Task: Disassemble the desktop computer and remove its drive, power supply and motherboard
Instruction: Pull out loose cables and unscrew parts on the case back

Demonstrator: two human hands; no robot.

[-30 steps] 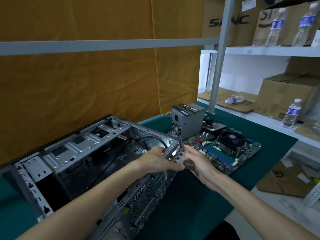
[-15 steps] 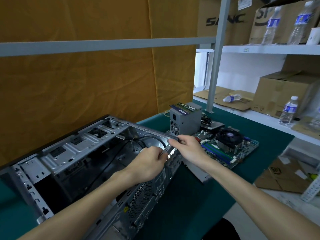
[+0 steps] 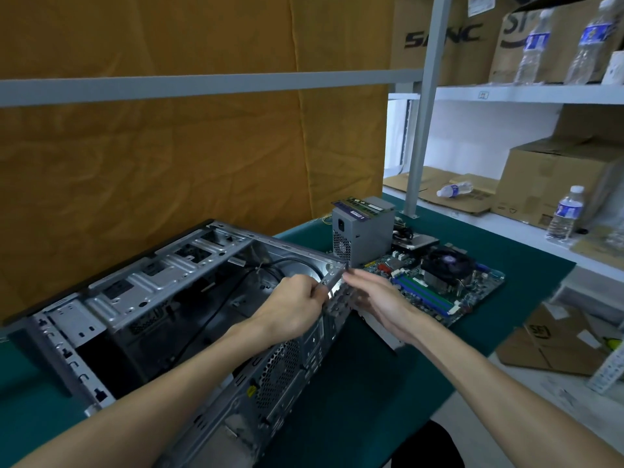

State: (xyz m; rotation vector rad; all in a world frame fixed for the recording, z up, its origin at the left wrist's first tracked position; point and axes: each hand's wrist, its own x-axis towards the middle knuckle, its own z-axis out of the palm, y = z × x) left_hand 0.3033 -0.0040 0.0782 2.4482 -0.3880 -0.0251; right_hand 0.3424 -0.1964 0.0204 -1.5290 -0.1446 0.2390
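Head view: left hand [image 3: 290,307] pinching case [image 3: 162,298] bracket [image 3: 332,282]; right hand [image 3: 378,297] beside it, fingers loosely extended.

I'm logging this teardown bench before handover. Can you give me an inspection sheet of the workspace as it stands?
Surface: green mat.
Job's things: open case; power supply, drive and motherboard already out on the mat.
Clutter: RAM sticks atop the power supply.
Hands: left hand pinches the case's rear bracket; right hand open beside it, blurred.
Cables: black cable inside the case.
Surroundings: shelf, water bottles, cardboard boxes.
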